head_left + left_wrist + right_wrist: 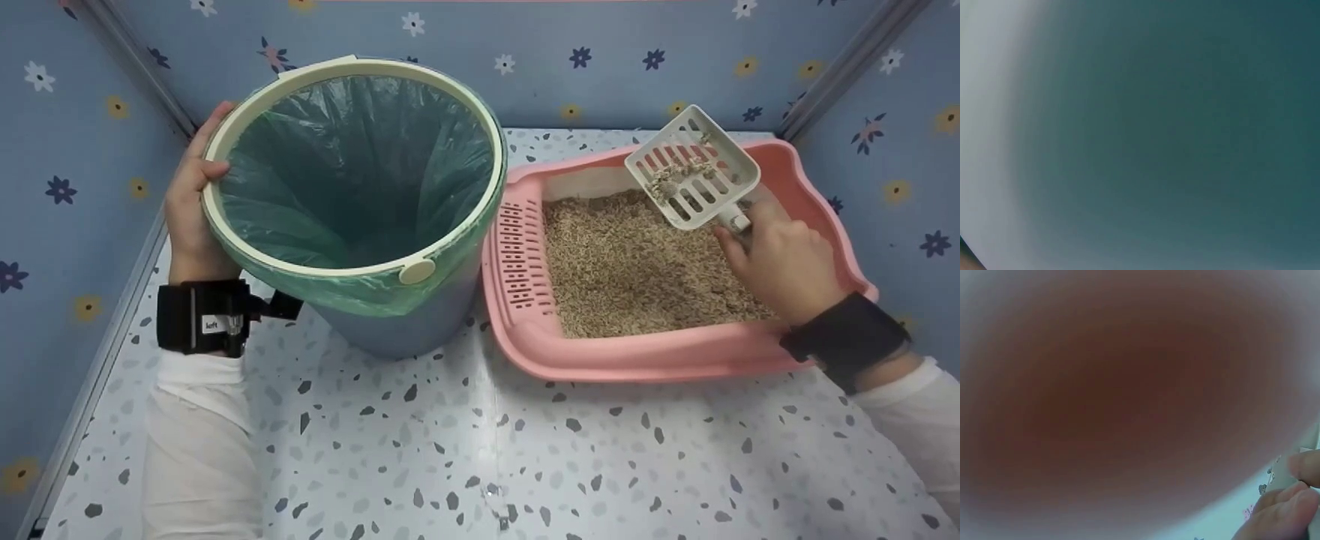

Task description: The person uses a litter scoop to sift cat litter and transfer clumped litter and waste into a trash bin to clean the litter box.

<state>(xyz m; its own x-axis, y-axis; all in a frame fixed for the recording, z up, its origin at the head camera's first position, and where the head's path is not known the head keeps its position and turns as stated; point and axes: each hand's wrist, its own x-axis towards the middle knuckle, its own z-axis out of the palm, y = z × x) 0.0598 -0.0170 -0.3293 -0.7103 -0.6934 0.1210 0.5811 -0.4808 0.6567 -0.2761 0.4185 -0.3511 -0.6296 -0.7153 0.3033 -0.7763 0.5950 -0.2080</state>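
My left hand grips the rim of a round trash bin, thumb over the pale ring and fingers along the outside. A translucent green bag lines the bin and folds down over its outside. In the head view, my right hand holds a white slotted litter scoop by its handle. Crumbly litter clumps lie on the scoop. Beneath it is a pink litter box with tan granular litter. A blurred teal surface fills the left wrist view; fingers show at the right wrist view's lower right.
The litter box stands close against the bin's right side, its slotted ledge facing the bin. Blue flowered wall panels enclose the back and both sides. Underneath is a white speckled surface.
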